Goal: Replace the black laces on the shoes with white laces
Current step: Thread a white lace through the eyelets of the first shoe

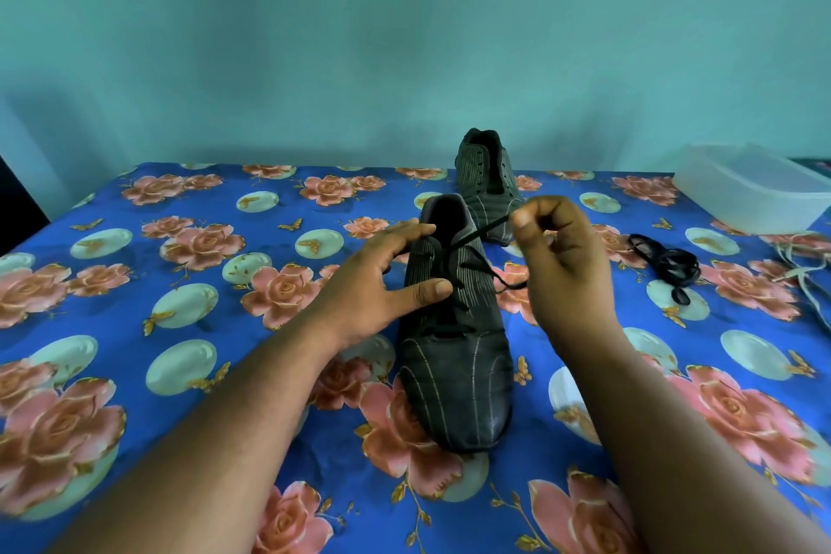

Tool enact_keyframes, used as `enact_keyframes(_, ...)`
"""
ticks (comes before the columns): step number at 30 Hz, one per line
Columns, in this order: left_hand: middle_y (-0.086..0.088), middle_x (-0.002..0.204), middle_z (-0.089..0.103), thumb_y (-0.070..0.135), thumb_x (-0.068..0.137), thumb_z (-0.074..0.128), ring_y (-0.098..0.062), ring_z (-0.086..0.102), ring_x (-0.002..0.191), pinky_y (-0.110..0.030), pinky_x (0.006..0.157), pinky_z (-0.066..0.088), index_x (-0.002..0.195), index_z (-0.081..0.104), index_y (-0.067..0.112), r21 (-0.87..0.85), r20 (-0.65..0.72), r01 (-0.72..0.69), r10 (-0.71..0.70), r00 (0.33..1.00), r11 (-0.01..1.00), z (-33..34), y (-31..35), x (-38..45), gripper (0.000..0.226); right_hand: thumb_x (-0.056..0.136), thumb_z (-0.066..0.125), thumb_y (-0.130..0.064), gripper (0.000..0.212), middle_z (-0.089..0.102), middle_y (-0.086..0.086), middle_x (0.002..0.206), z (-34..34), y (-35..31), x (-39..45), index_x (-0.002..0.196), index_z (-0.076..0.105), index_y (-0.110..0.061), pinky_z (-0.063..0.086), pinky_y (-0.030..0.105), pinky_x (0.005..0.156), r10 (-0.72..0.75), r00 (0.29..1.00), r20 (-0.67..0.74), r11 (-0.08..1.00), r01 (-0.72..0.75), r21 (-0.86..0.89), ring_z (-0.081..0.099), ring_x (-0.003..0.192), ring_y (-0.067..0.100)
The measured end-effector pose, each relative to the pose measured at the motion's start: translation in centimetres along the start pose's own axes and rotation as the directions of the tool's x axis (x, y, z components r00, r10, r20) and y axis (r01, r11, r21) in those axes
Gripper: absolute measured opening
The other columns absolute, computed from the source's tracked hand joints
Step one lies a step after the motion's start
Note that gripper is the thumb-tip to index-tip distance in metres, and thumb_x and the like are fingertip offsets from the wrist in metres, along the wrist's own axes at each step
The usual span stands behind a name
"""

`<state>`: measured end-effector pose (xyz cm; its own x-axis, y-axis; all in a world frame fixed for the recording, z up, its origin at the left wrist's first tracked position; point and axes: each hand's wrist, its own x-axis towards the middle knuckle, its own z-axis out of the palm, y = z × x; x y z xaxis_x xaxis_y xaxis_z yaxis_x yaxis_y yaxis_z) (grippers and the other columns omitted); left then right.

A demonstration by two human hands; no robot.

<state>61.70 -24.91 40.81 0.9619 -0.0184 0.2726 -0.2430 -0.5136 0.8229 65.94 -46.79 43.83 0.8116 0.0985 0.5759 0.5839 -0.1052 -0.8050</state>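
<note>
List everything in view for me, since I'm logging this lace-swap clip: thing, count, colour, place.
near shoe: 1, dark grey striped, centre of the cloth, black lace partly threaded
far shoe: 1, dark grey, behind it, eyelets look empty
loose black lace: 1, black, bundled on the right
white laces: count unclear, far right edge
plastic box: 1, translucent white, back right
floral cloth: 1, blue with pink roses
left hand: steadies the near shoe
right hand: pinches the threaded lace's end

- A desk (189,373) under a blue floral cloth carries:
- near shoe (454,355) (black-laced)
- far shoe (488,184), behind it
- loose black lace (670,265), right
- white laces (805,265), far right
- translucent lidded box (755,189), back right
</note>
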Motion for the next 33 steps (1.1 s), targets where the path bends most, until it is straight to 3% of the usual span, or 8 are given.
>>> enact_keyframes(6, 0.017, 0.155, 0.042, 0.084, 0.066, 0.069, 0.005, 0.043, 0.138, -0.037, 0.118, 0.038, 0.144, 0.047, 0.048, 0.009, 0.006, -0.008, 0.008, 1.000, 1.000, -0.1, 0.1, -0.1, 0.088, 0.107, 0.050, -0.025, 0.016, 0.057, -0.010, 0.085, -1.5, 0.0, 1.2, 0.091, 0.053, -0.027, 0.047, 0.029, 0.078, 0.142, 0.921, -0.362, 0.980, -0.080, 0.182, 0.054, 0.076, 0.007)
enact_keyframes(13, 0.013, 0.154, 0.045, 0.061, 0.083, 0.065, 0.021, 0.046, 0.122, -0.005, 0.098, 0.038, 0.143, 0.056, 0.037, 0.066, -0.044, -0.099, 0.102, 0.994, 0.993, -0.3, 0.8, -0.3, 0.066, 0.089, 0.065, -0.014, 0.013, 0.055, -0.009, 0.085, -2.2, 2.0, 1.6, 0.089, 0.056, -0.025, 0.044, 0.029, 0.071, 0.187, 0.902, -0.389, 0.982, -0.169, 0.081, 0.048, 0.074, 0.009)
enact_keyframes(17, 0.012, 0.124, 0.062, 0.046, 0.085, 0.071, -0.003, 0.063, 0.106, -0.006, 0.083, 0.044, 0.126, 0.070, 0.027, 0.123, -0.172, -0.214, 0.234, 0.957, 0.969, -0.1, 1.3, -0.2, 0.045, 0.087, 0.067, -0.018, 0.018, 0.062, -0.007, 0.099, -1.4, 2.5, 1.2, 0.091, 0.060, -0.034, 0.049, 0.039, 0.080, 0.108, 0.965, -0.239, 0.981, -0.142, -0.130, 0.057, 0.093, 0.020)
enact_keyframes(21, 0.006, 0.101, 0.072, 0.042, 0.085, 0.078, -0.014, 0.067, 0.092, -0.016, 0.081, 0.050, 0.107, 0.078, 0.018, 0.183, -0.246, -0.290, 0.329, 0.912, 0.939, 0.0, 1.2, -0.1, 0.032, 0.094, 0.064, -0.025, 0.022, 0.058, -0.011, 0.116, 0.2, 2.0, 0.3, 0.113, 0.065, -0.037, 0.042, 0.010, 0.090, -0.010, 0.995, 0.097, 0.980, 0.029, -0.196, 0.054, 0.115, 0.015)
enact_keyframes(24, 0.004, 0.091, 0.075, 0.041, 0.086, 0.073, -0.021, 0.069, 0.089, -0.026, 0.090, 0.051, 0.096, 0.079, 0.017, 0.186, -0.254, -0.305, 0.345, 0.904, 0.934, 0.1, 1.2, -0.1, 0.027, 0.098, 0.057, -0.038, 0.035, 0.057, -0.011, 0.131, 0.7, 2.7, 0.0, 0.131, 0.065, -0.033, 0.035, 0.025, 0.111, -0.098, 0.956, 0.277, 0.953, 0.170, -0.252, 0.047, 0.132, 0.010)
enact_keyframes(27, 0.008, 0.084, 0.073, 0.036, 0.088, 0.072, -0.019, 0.067, 0.079, -0.020, 0.091, 0.046, 0.088, 0.077, 0.020, 0.135, -0.238, -0.265, 0.291, 0.927, 0.955, 0.2, 1.7, -0.3, 0.017, 0.099, 0.054, -0.044, 0.037, 0.056, -0.014, 0.134, 0.9, 3.3, -0.2, 0.133, 0.064, -0.036, 0.036, 0.037, 0.114, -0.072, 0.942, 0.329, 0.941, 0.174, -0.289, 0.045, 0.135, 0.013)
enact_keyframes(30, 0.008, 0.075, 0.067, 0.029, 0.086, 0.069, -0.016, 0.059, 0.067, -0.033, 0.066, 0.051, 0.081, 0.071, 0.020, 0.126, -0.240, -0.206, 0.231, 0.943, 0.971, 0.3, 1.7, -0.4, 0.010, 0.099, 0.054, -0.046, 0.036, 0.055, -0.015, 0.134, 0.8, 3.4, 0.0, 0.132, 0.064, -0.037, 0.038, 0.040, 0.114, -0.068, 0.939, 0.336, 0.942, 0.171, -0.287, 0.045, 0.135, 0.014)
enact_keyframes(33, 0.008, 0.070, 0.064, 0.040, 0.077, 0.060, -0.013, 0.057, 0.066, -0.038, 0.062, 0.050, 0.074, 0.068, 0.020, 0.107, -0.246, -0.094, 0.117, 0.962, 0.990, 0.2, 1.2, -0.1, 0.022, 0.099, 0.054, -0.045, 0.034, 0.056, -0.016, 0.133, 0.8, 3.5, 0.0, 0.131, 0.064, -0.038, 0.038, 0.040, 0.113, -0.066, 0.942, 0.330, 0.946, 0.164, -0.279, 0.046, 0.134, 0.014)
